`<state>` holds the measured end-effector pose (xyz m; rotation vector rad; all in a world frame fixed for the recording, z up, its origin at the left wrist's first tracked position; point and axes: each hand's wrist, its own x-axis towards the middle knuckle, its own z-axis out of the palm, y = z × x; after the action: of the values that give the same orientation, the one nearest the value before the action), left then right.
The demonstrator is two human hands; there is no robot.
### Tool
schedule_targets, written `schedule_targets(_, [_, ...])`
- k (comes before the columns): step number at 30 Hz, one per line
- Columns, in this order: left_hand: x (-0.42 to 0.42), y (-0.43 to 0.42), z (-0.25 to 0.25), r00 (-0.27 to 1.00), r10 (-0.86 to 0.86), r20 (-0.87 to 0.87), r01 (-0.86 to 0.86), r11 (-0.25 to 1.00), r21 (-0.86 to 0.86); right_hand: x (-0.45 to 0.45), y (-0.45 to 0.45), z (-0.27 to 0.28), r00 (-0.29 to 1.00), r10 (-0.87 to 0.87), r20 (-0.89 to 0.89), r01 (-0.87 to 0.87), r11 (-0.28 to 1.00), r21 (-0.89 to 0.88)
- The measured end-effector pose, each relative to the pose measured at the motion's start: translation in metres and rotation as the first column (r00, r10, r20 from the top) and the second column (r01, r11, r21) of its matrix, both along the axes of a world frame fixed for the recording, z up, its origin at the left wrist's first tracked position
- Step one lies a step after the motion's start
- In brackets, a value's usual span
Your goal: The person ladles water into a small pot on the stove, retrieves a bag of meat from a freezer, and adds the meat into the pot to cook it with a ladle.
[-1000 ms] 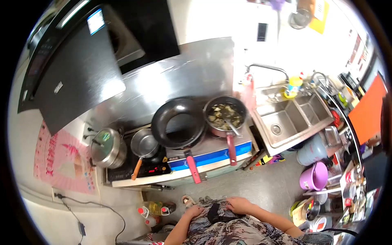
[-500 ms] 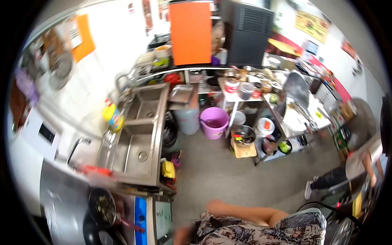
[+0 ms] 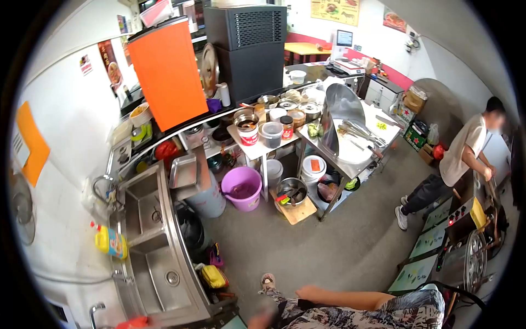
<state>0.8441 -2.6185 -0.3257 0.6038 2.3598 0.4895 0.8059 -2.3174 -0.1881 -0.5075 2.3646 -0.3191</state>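
Note:
My right hand [image 3: 308, 293] is in front of my patterned clothing at the bottom of the view, its forearm reaching across from the right. Its fingers are not clear, and no object shows in it. My left hand [image 3: 263, 313] is a smear low and further left, near a dark band at the wrist. Whether it holds anything cannot be made out. Just above the hands a sandalled foot [image 3: 268, 281] stands on the grey floor [image 3: 329, 252]. The steel double sink [image 3: 159, 274] is to the left of my hands.
A purple tub [image 3: 242, 189], a steel pot [image 3: 291, 191] on a wooden board [image 3: 298, 213] and a worktable [image 3: 350, 164] with a large metal scoop-shaped guard [image 3: 345, 107] stand ahead. At right a person [image 3: 457, 148] works by the cooking units [image 3: 430, 238].
My view has swung right. The pan at lower left has gone out of sight, and more of the person and cooking units shows. Both my hands stay low by my body.

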Motion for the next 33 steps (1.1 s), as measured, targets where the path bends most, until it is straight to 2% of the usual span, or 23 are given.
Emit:
schedule_targets(3, [-0.062, 0.009, 0.022, 0.984, 0.007, 0.18, -0.011, 1.0, 0.023, -0.05, 0.015, 0.056, 0.999, -0.035, -0.027, 0.035, 0.999, -0.024])
schedule_targets(4, [-0.086, 0.013, 0.03, 0.977, -0.021, 0.214, 0.013, 0.999, 0.038, -0.069, 0.016, 0.068, 0.996, -0.088, -0.033, 0.088, 0.996, -0.016])
schedule_targets(6, [-0.139, 0.037, 0.052, 0.961, -0.049, 0.272, 0.031, 0.997, 0.069, -0.103, 0.028, 0.083, 0.977, -0.201, 0.067, 0.199, 0.979, 0.03])
schedule_targets(8, [-0.206, 0.075, 0.083, 0.939, -0.155, 0.307, 0.129, 0.986, 0.102, -0.127, 0.048, 0.085, 0.922, -0.378, 0.082, 0.373, 0.925, 0.066])
schedule_targets(9, [-0.235, 0.097, 0.099, 0.928, -0.212, 0.306, 0.184, 0.976, 0.118, -0.138, 0.053, 0.08, 0.895, -0.447, 0.002, 0.447, 0.895, 0.016])
schedule_targets(10, [-0.256, 0.121, 0.113, 0.917, -0.267, 0.297, 0.236, 0.962, 0.136, -0.144, 0.055, 0.075, 0.891, -0.448, -0.071, 0.446, 0.894, -0.041])
schedule_targets(12, [-0.294, 0.167, 0.138, 0.88, -0.387, 0.275, 0.348, 0.92, 0.181, -0.138, 0.055, 0.101, 0.862, -0.471, -0.188, 0.413, 0.867, -0.279])
schedule_targets(13, [-0.306, 0.187, 0.15, 0.863, -0.431, 0.264, 0.388, 0.899, 0.202, -0.14, 0.053, 0.112, 0.855, -0.488, -0.174, 0.397, 0.833, -0.384])
schedule_targets(16, [-0.33, 0.247, 0.18, 0.788, -0.572, 0.229, 0.511, 0.814, 0.276, -0.143, 0.055, 0.134, 0.83, -0.557, -0.007, 0.44, 0.664, -0.604])
schedule_targets(20, [-0.334, 0.307, 0.214, 0.671, -0.709, 0.218, 0.618, 0.697, 0.363, -0.147, 0.068, 0.145, 0.766, -0.611, 0.199, 0.534, 0.433, -0.726])
schedule_targets(26, [-0.32, 0.367, 0.256, 0.539, -0.816, 0.208, 0.704, 0.572, 0.421, -0.149, 0.112, 0.16, 0.684, -0.601, 0.413, 0.612, 0.166, -0.773])
schedule_targets(33, [-0.303, 0.433, 0.303, 0.461, -0.869, 0.179, 0.768, 0.492, 0.41, -0.138, 0.178, 0.173, 0.651, -0.468, 0.597, 0.655, -0.051, -0.754])
